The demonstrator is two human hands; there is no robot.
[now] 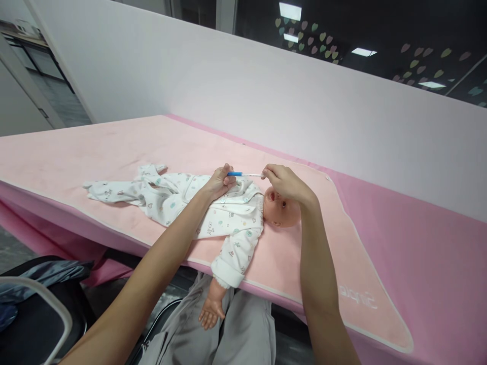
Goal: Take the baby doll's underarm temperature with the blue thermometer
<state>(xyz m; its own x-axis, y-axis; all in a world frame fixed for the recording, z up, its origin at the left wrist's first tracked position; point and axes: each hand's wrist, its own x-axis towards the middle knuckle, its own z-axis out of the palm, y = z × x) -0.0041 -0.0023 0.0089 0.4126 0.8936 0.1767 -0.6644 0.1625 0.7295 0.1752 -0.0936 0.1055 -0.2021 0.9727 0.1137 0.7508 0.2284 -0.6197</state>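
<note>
Head view is showing my left hand [218, 183] and right hand [286, 183] pinching a thin stick [247, 175] above the doll [232, 215]. My grips are hiding both its tips.

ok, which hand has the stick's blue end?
The left hand, over the doll, pinches the stick by its blue end; the right hand, above the doll's head, holds the pale tip.

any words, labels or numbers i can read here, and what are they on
"Simple": white lettering on the pink mat, upside down, faint, so unsure.
On the doll's romper: tiny pictures, no text.
On the blue-ended stick held by left hand and right hand: nothing readable.
</note>
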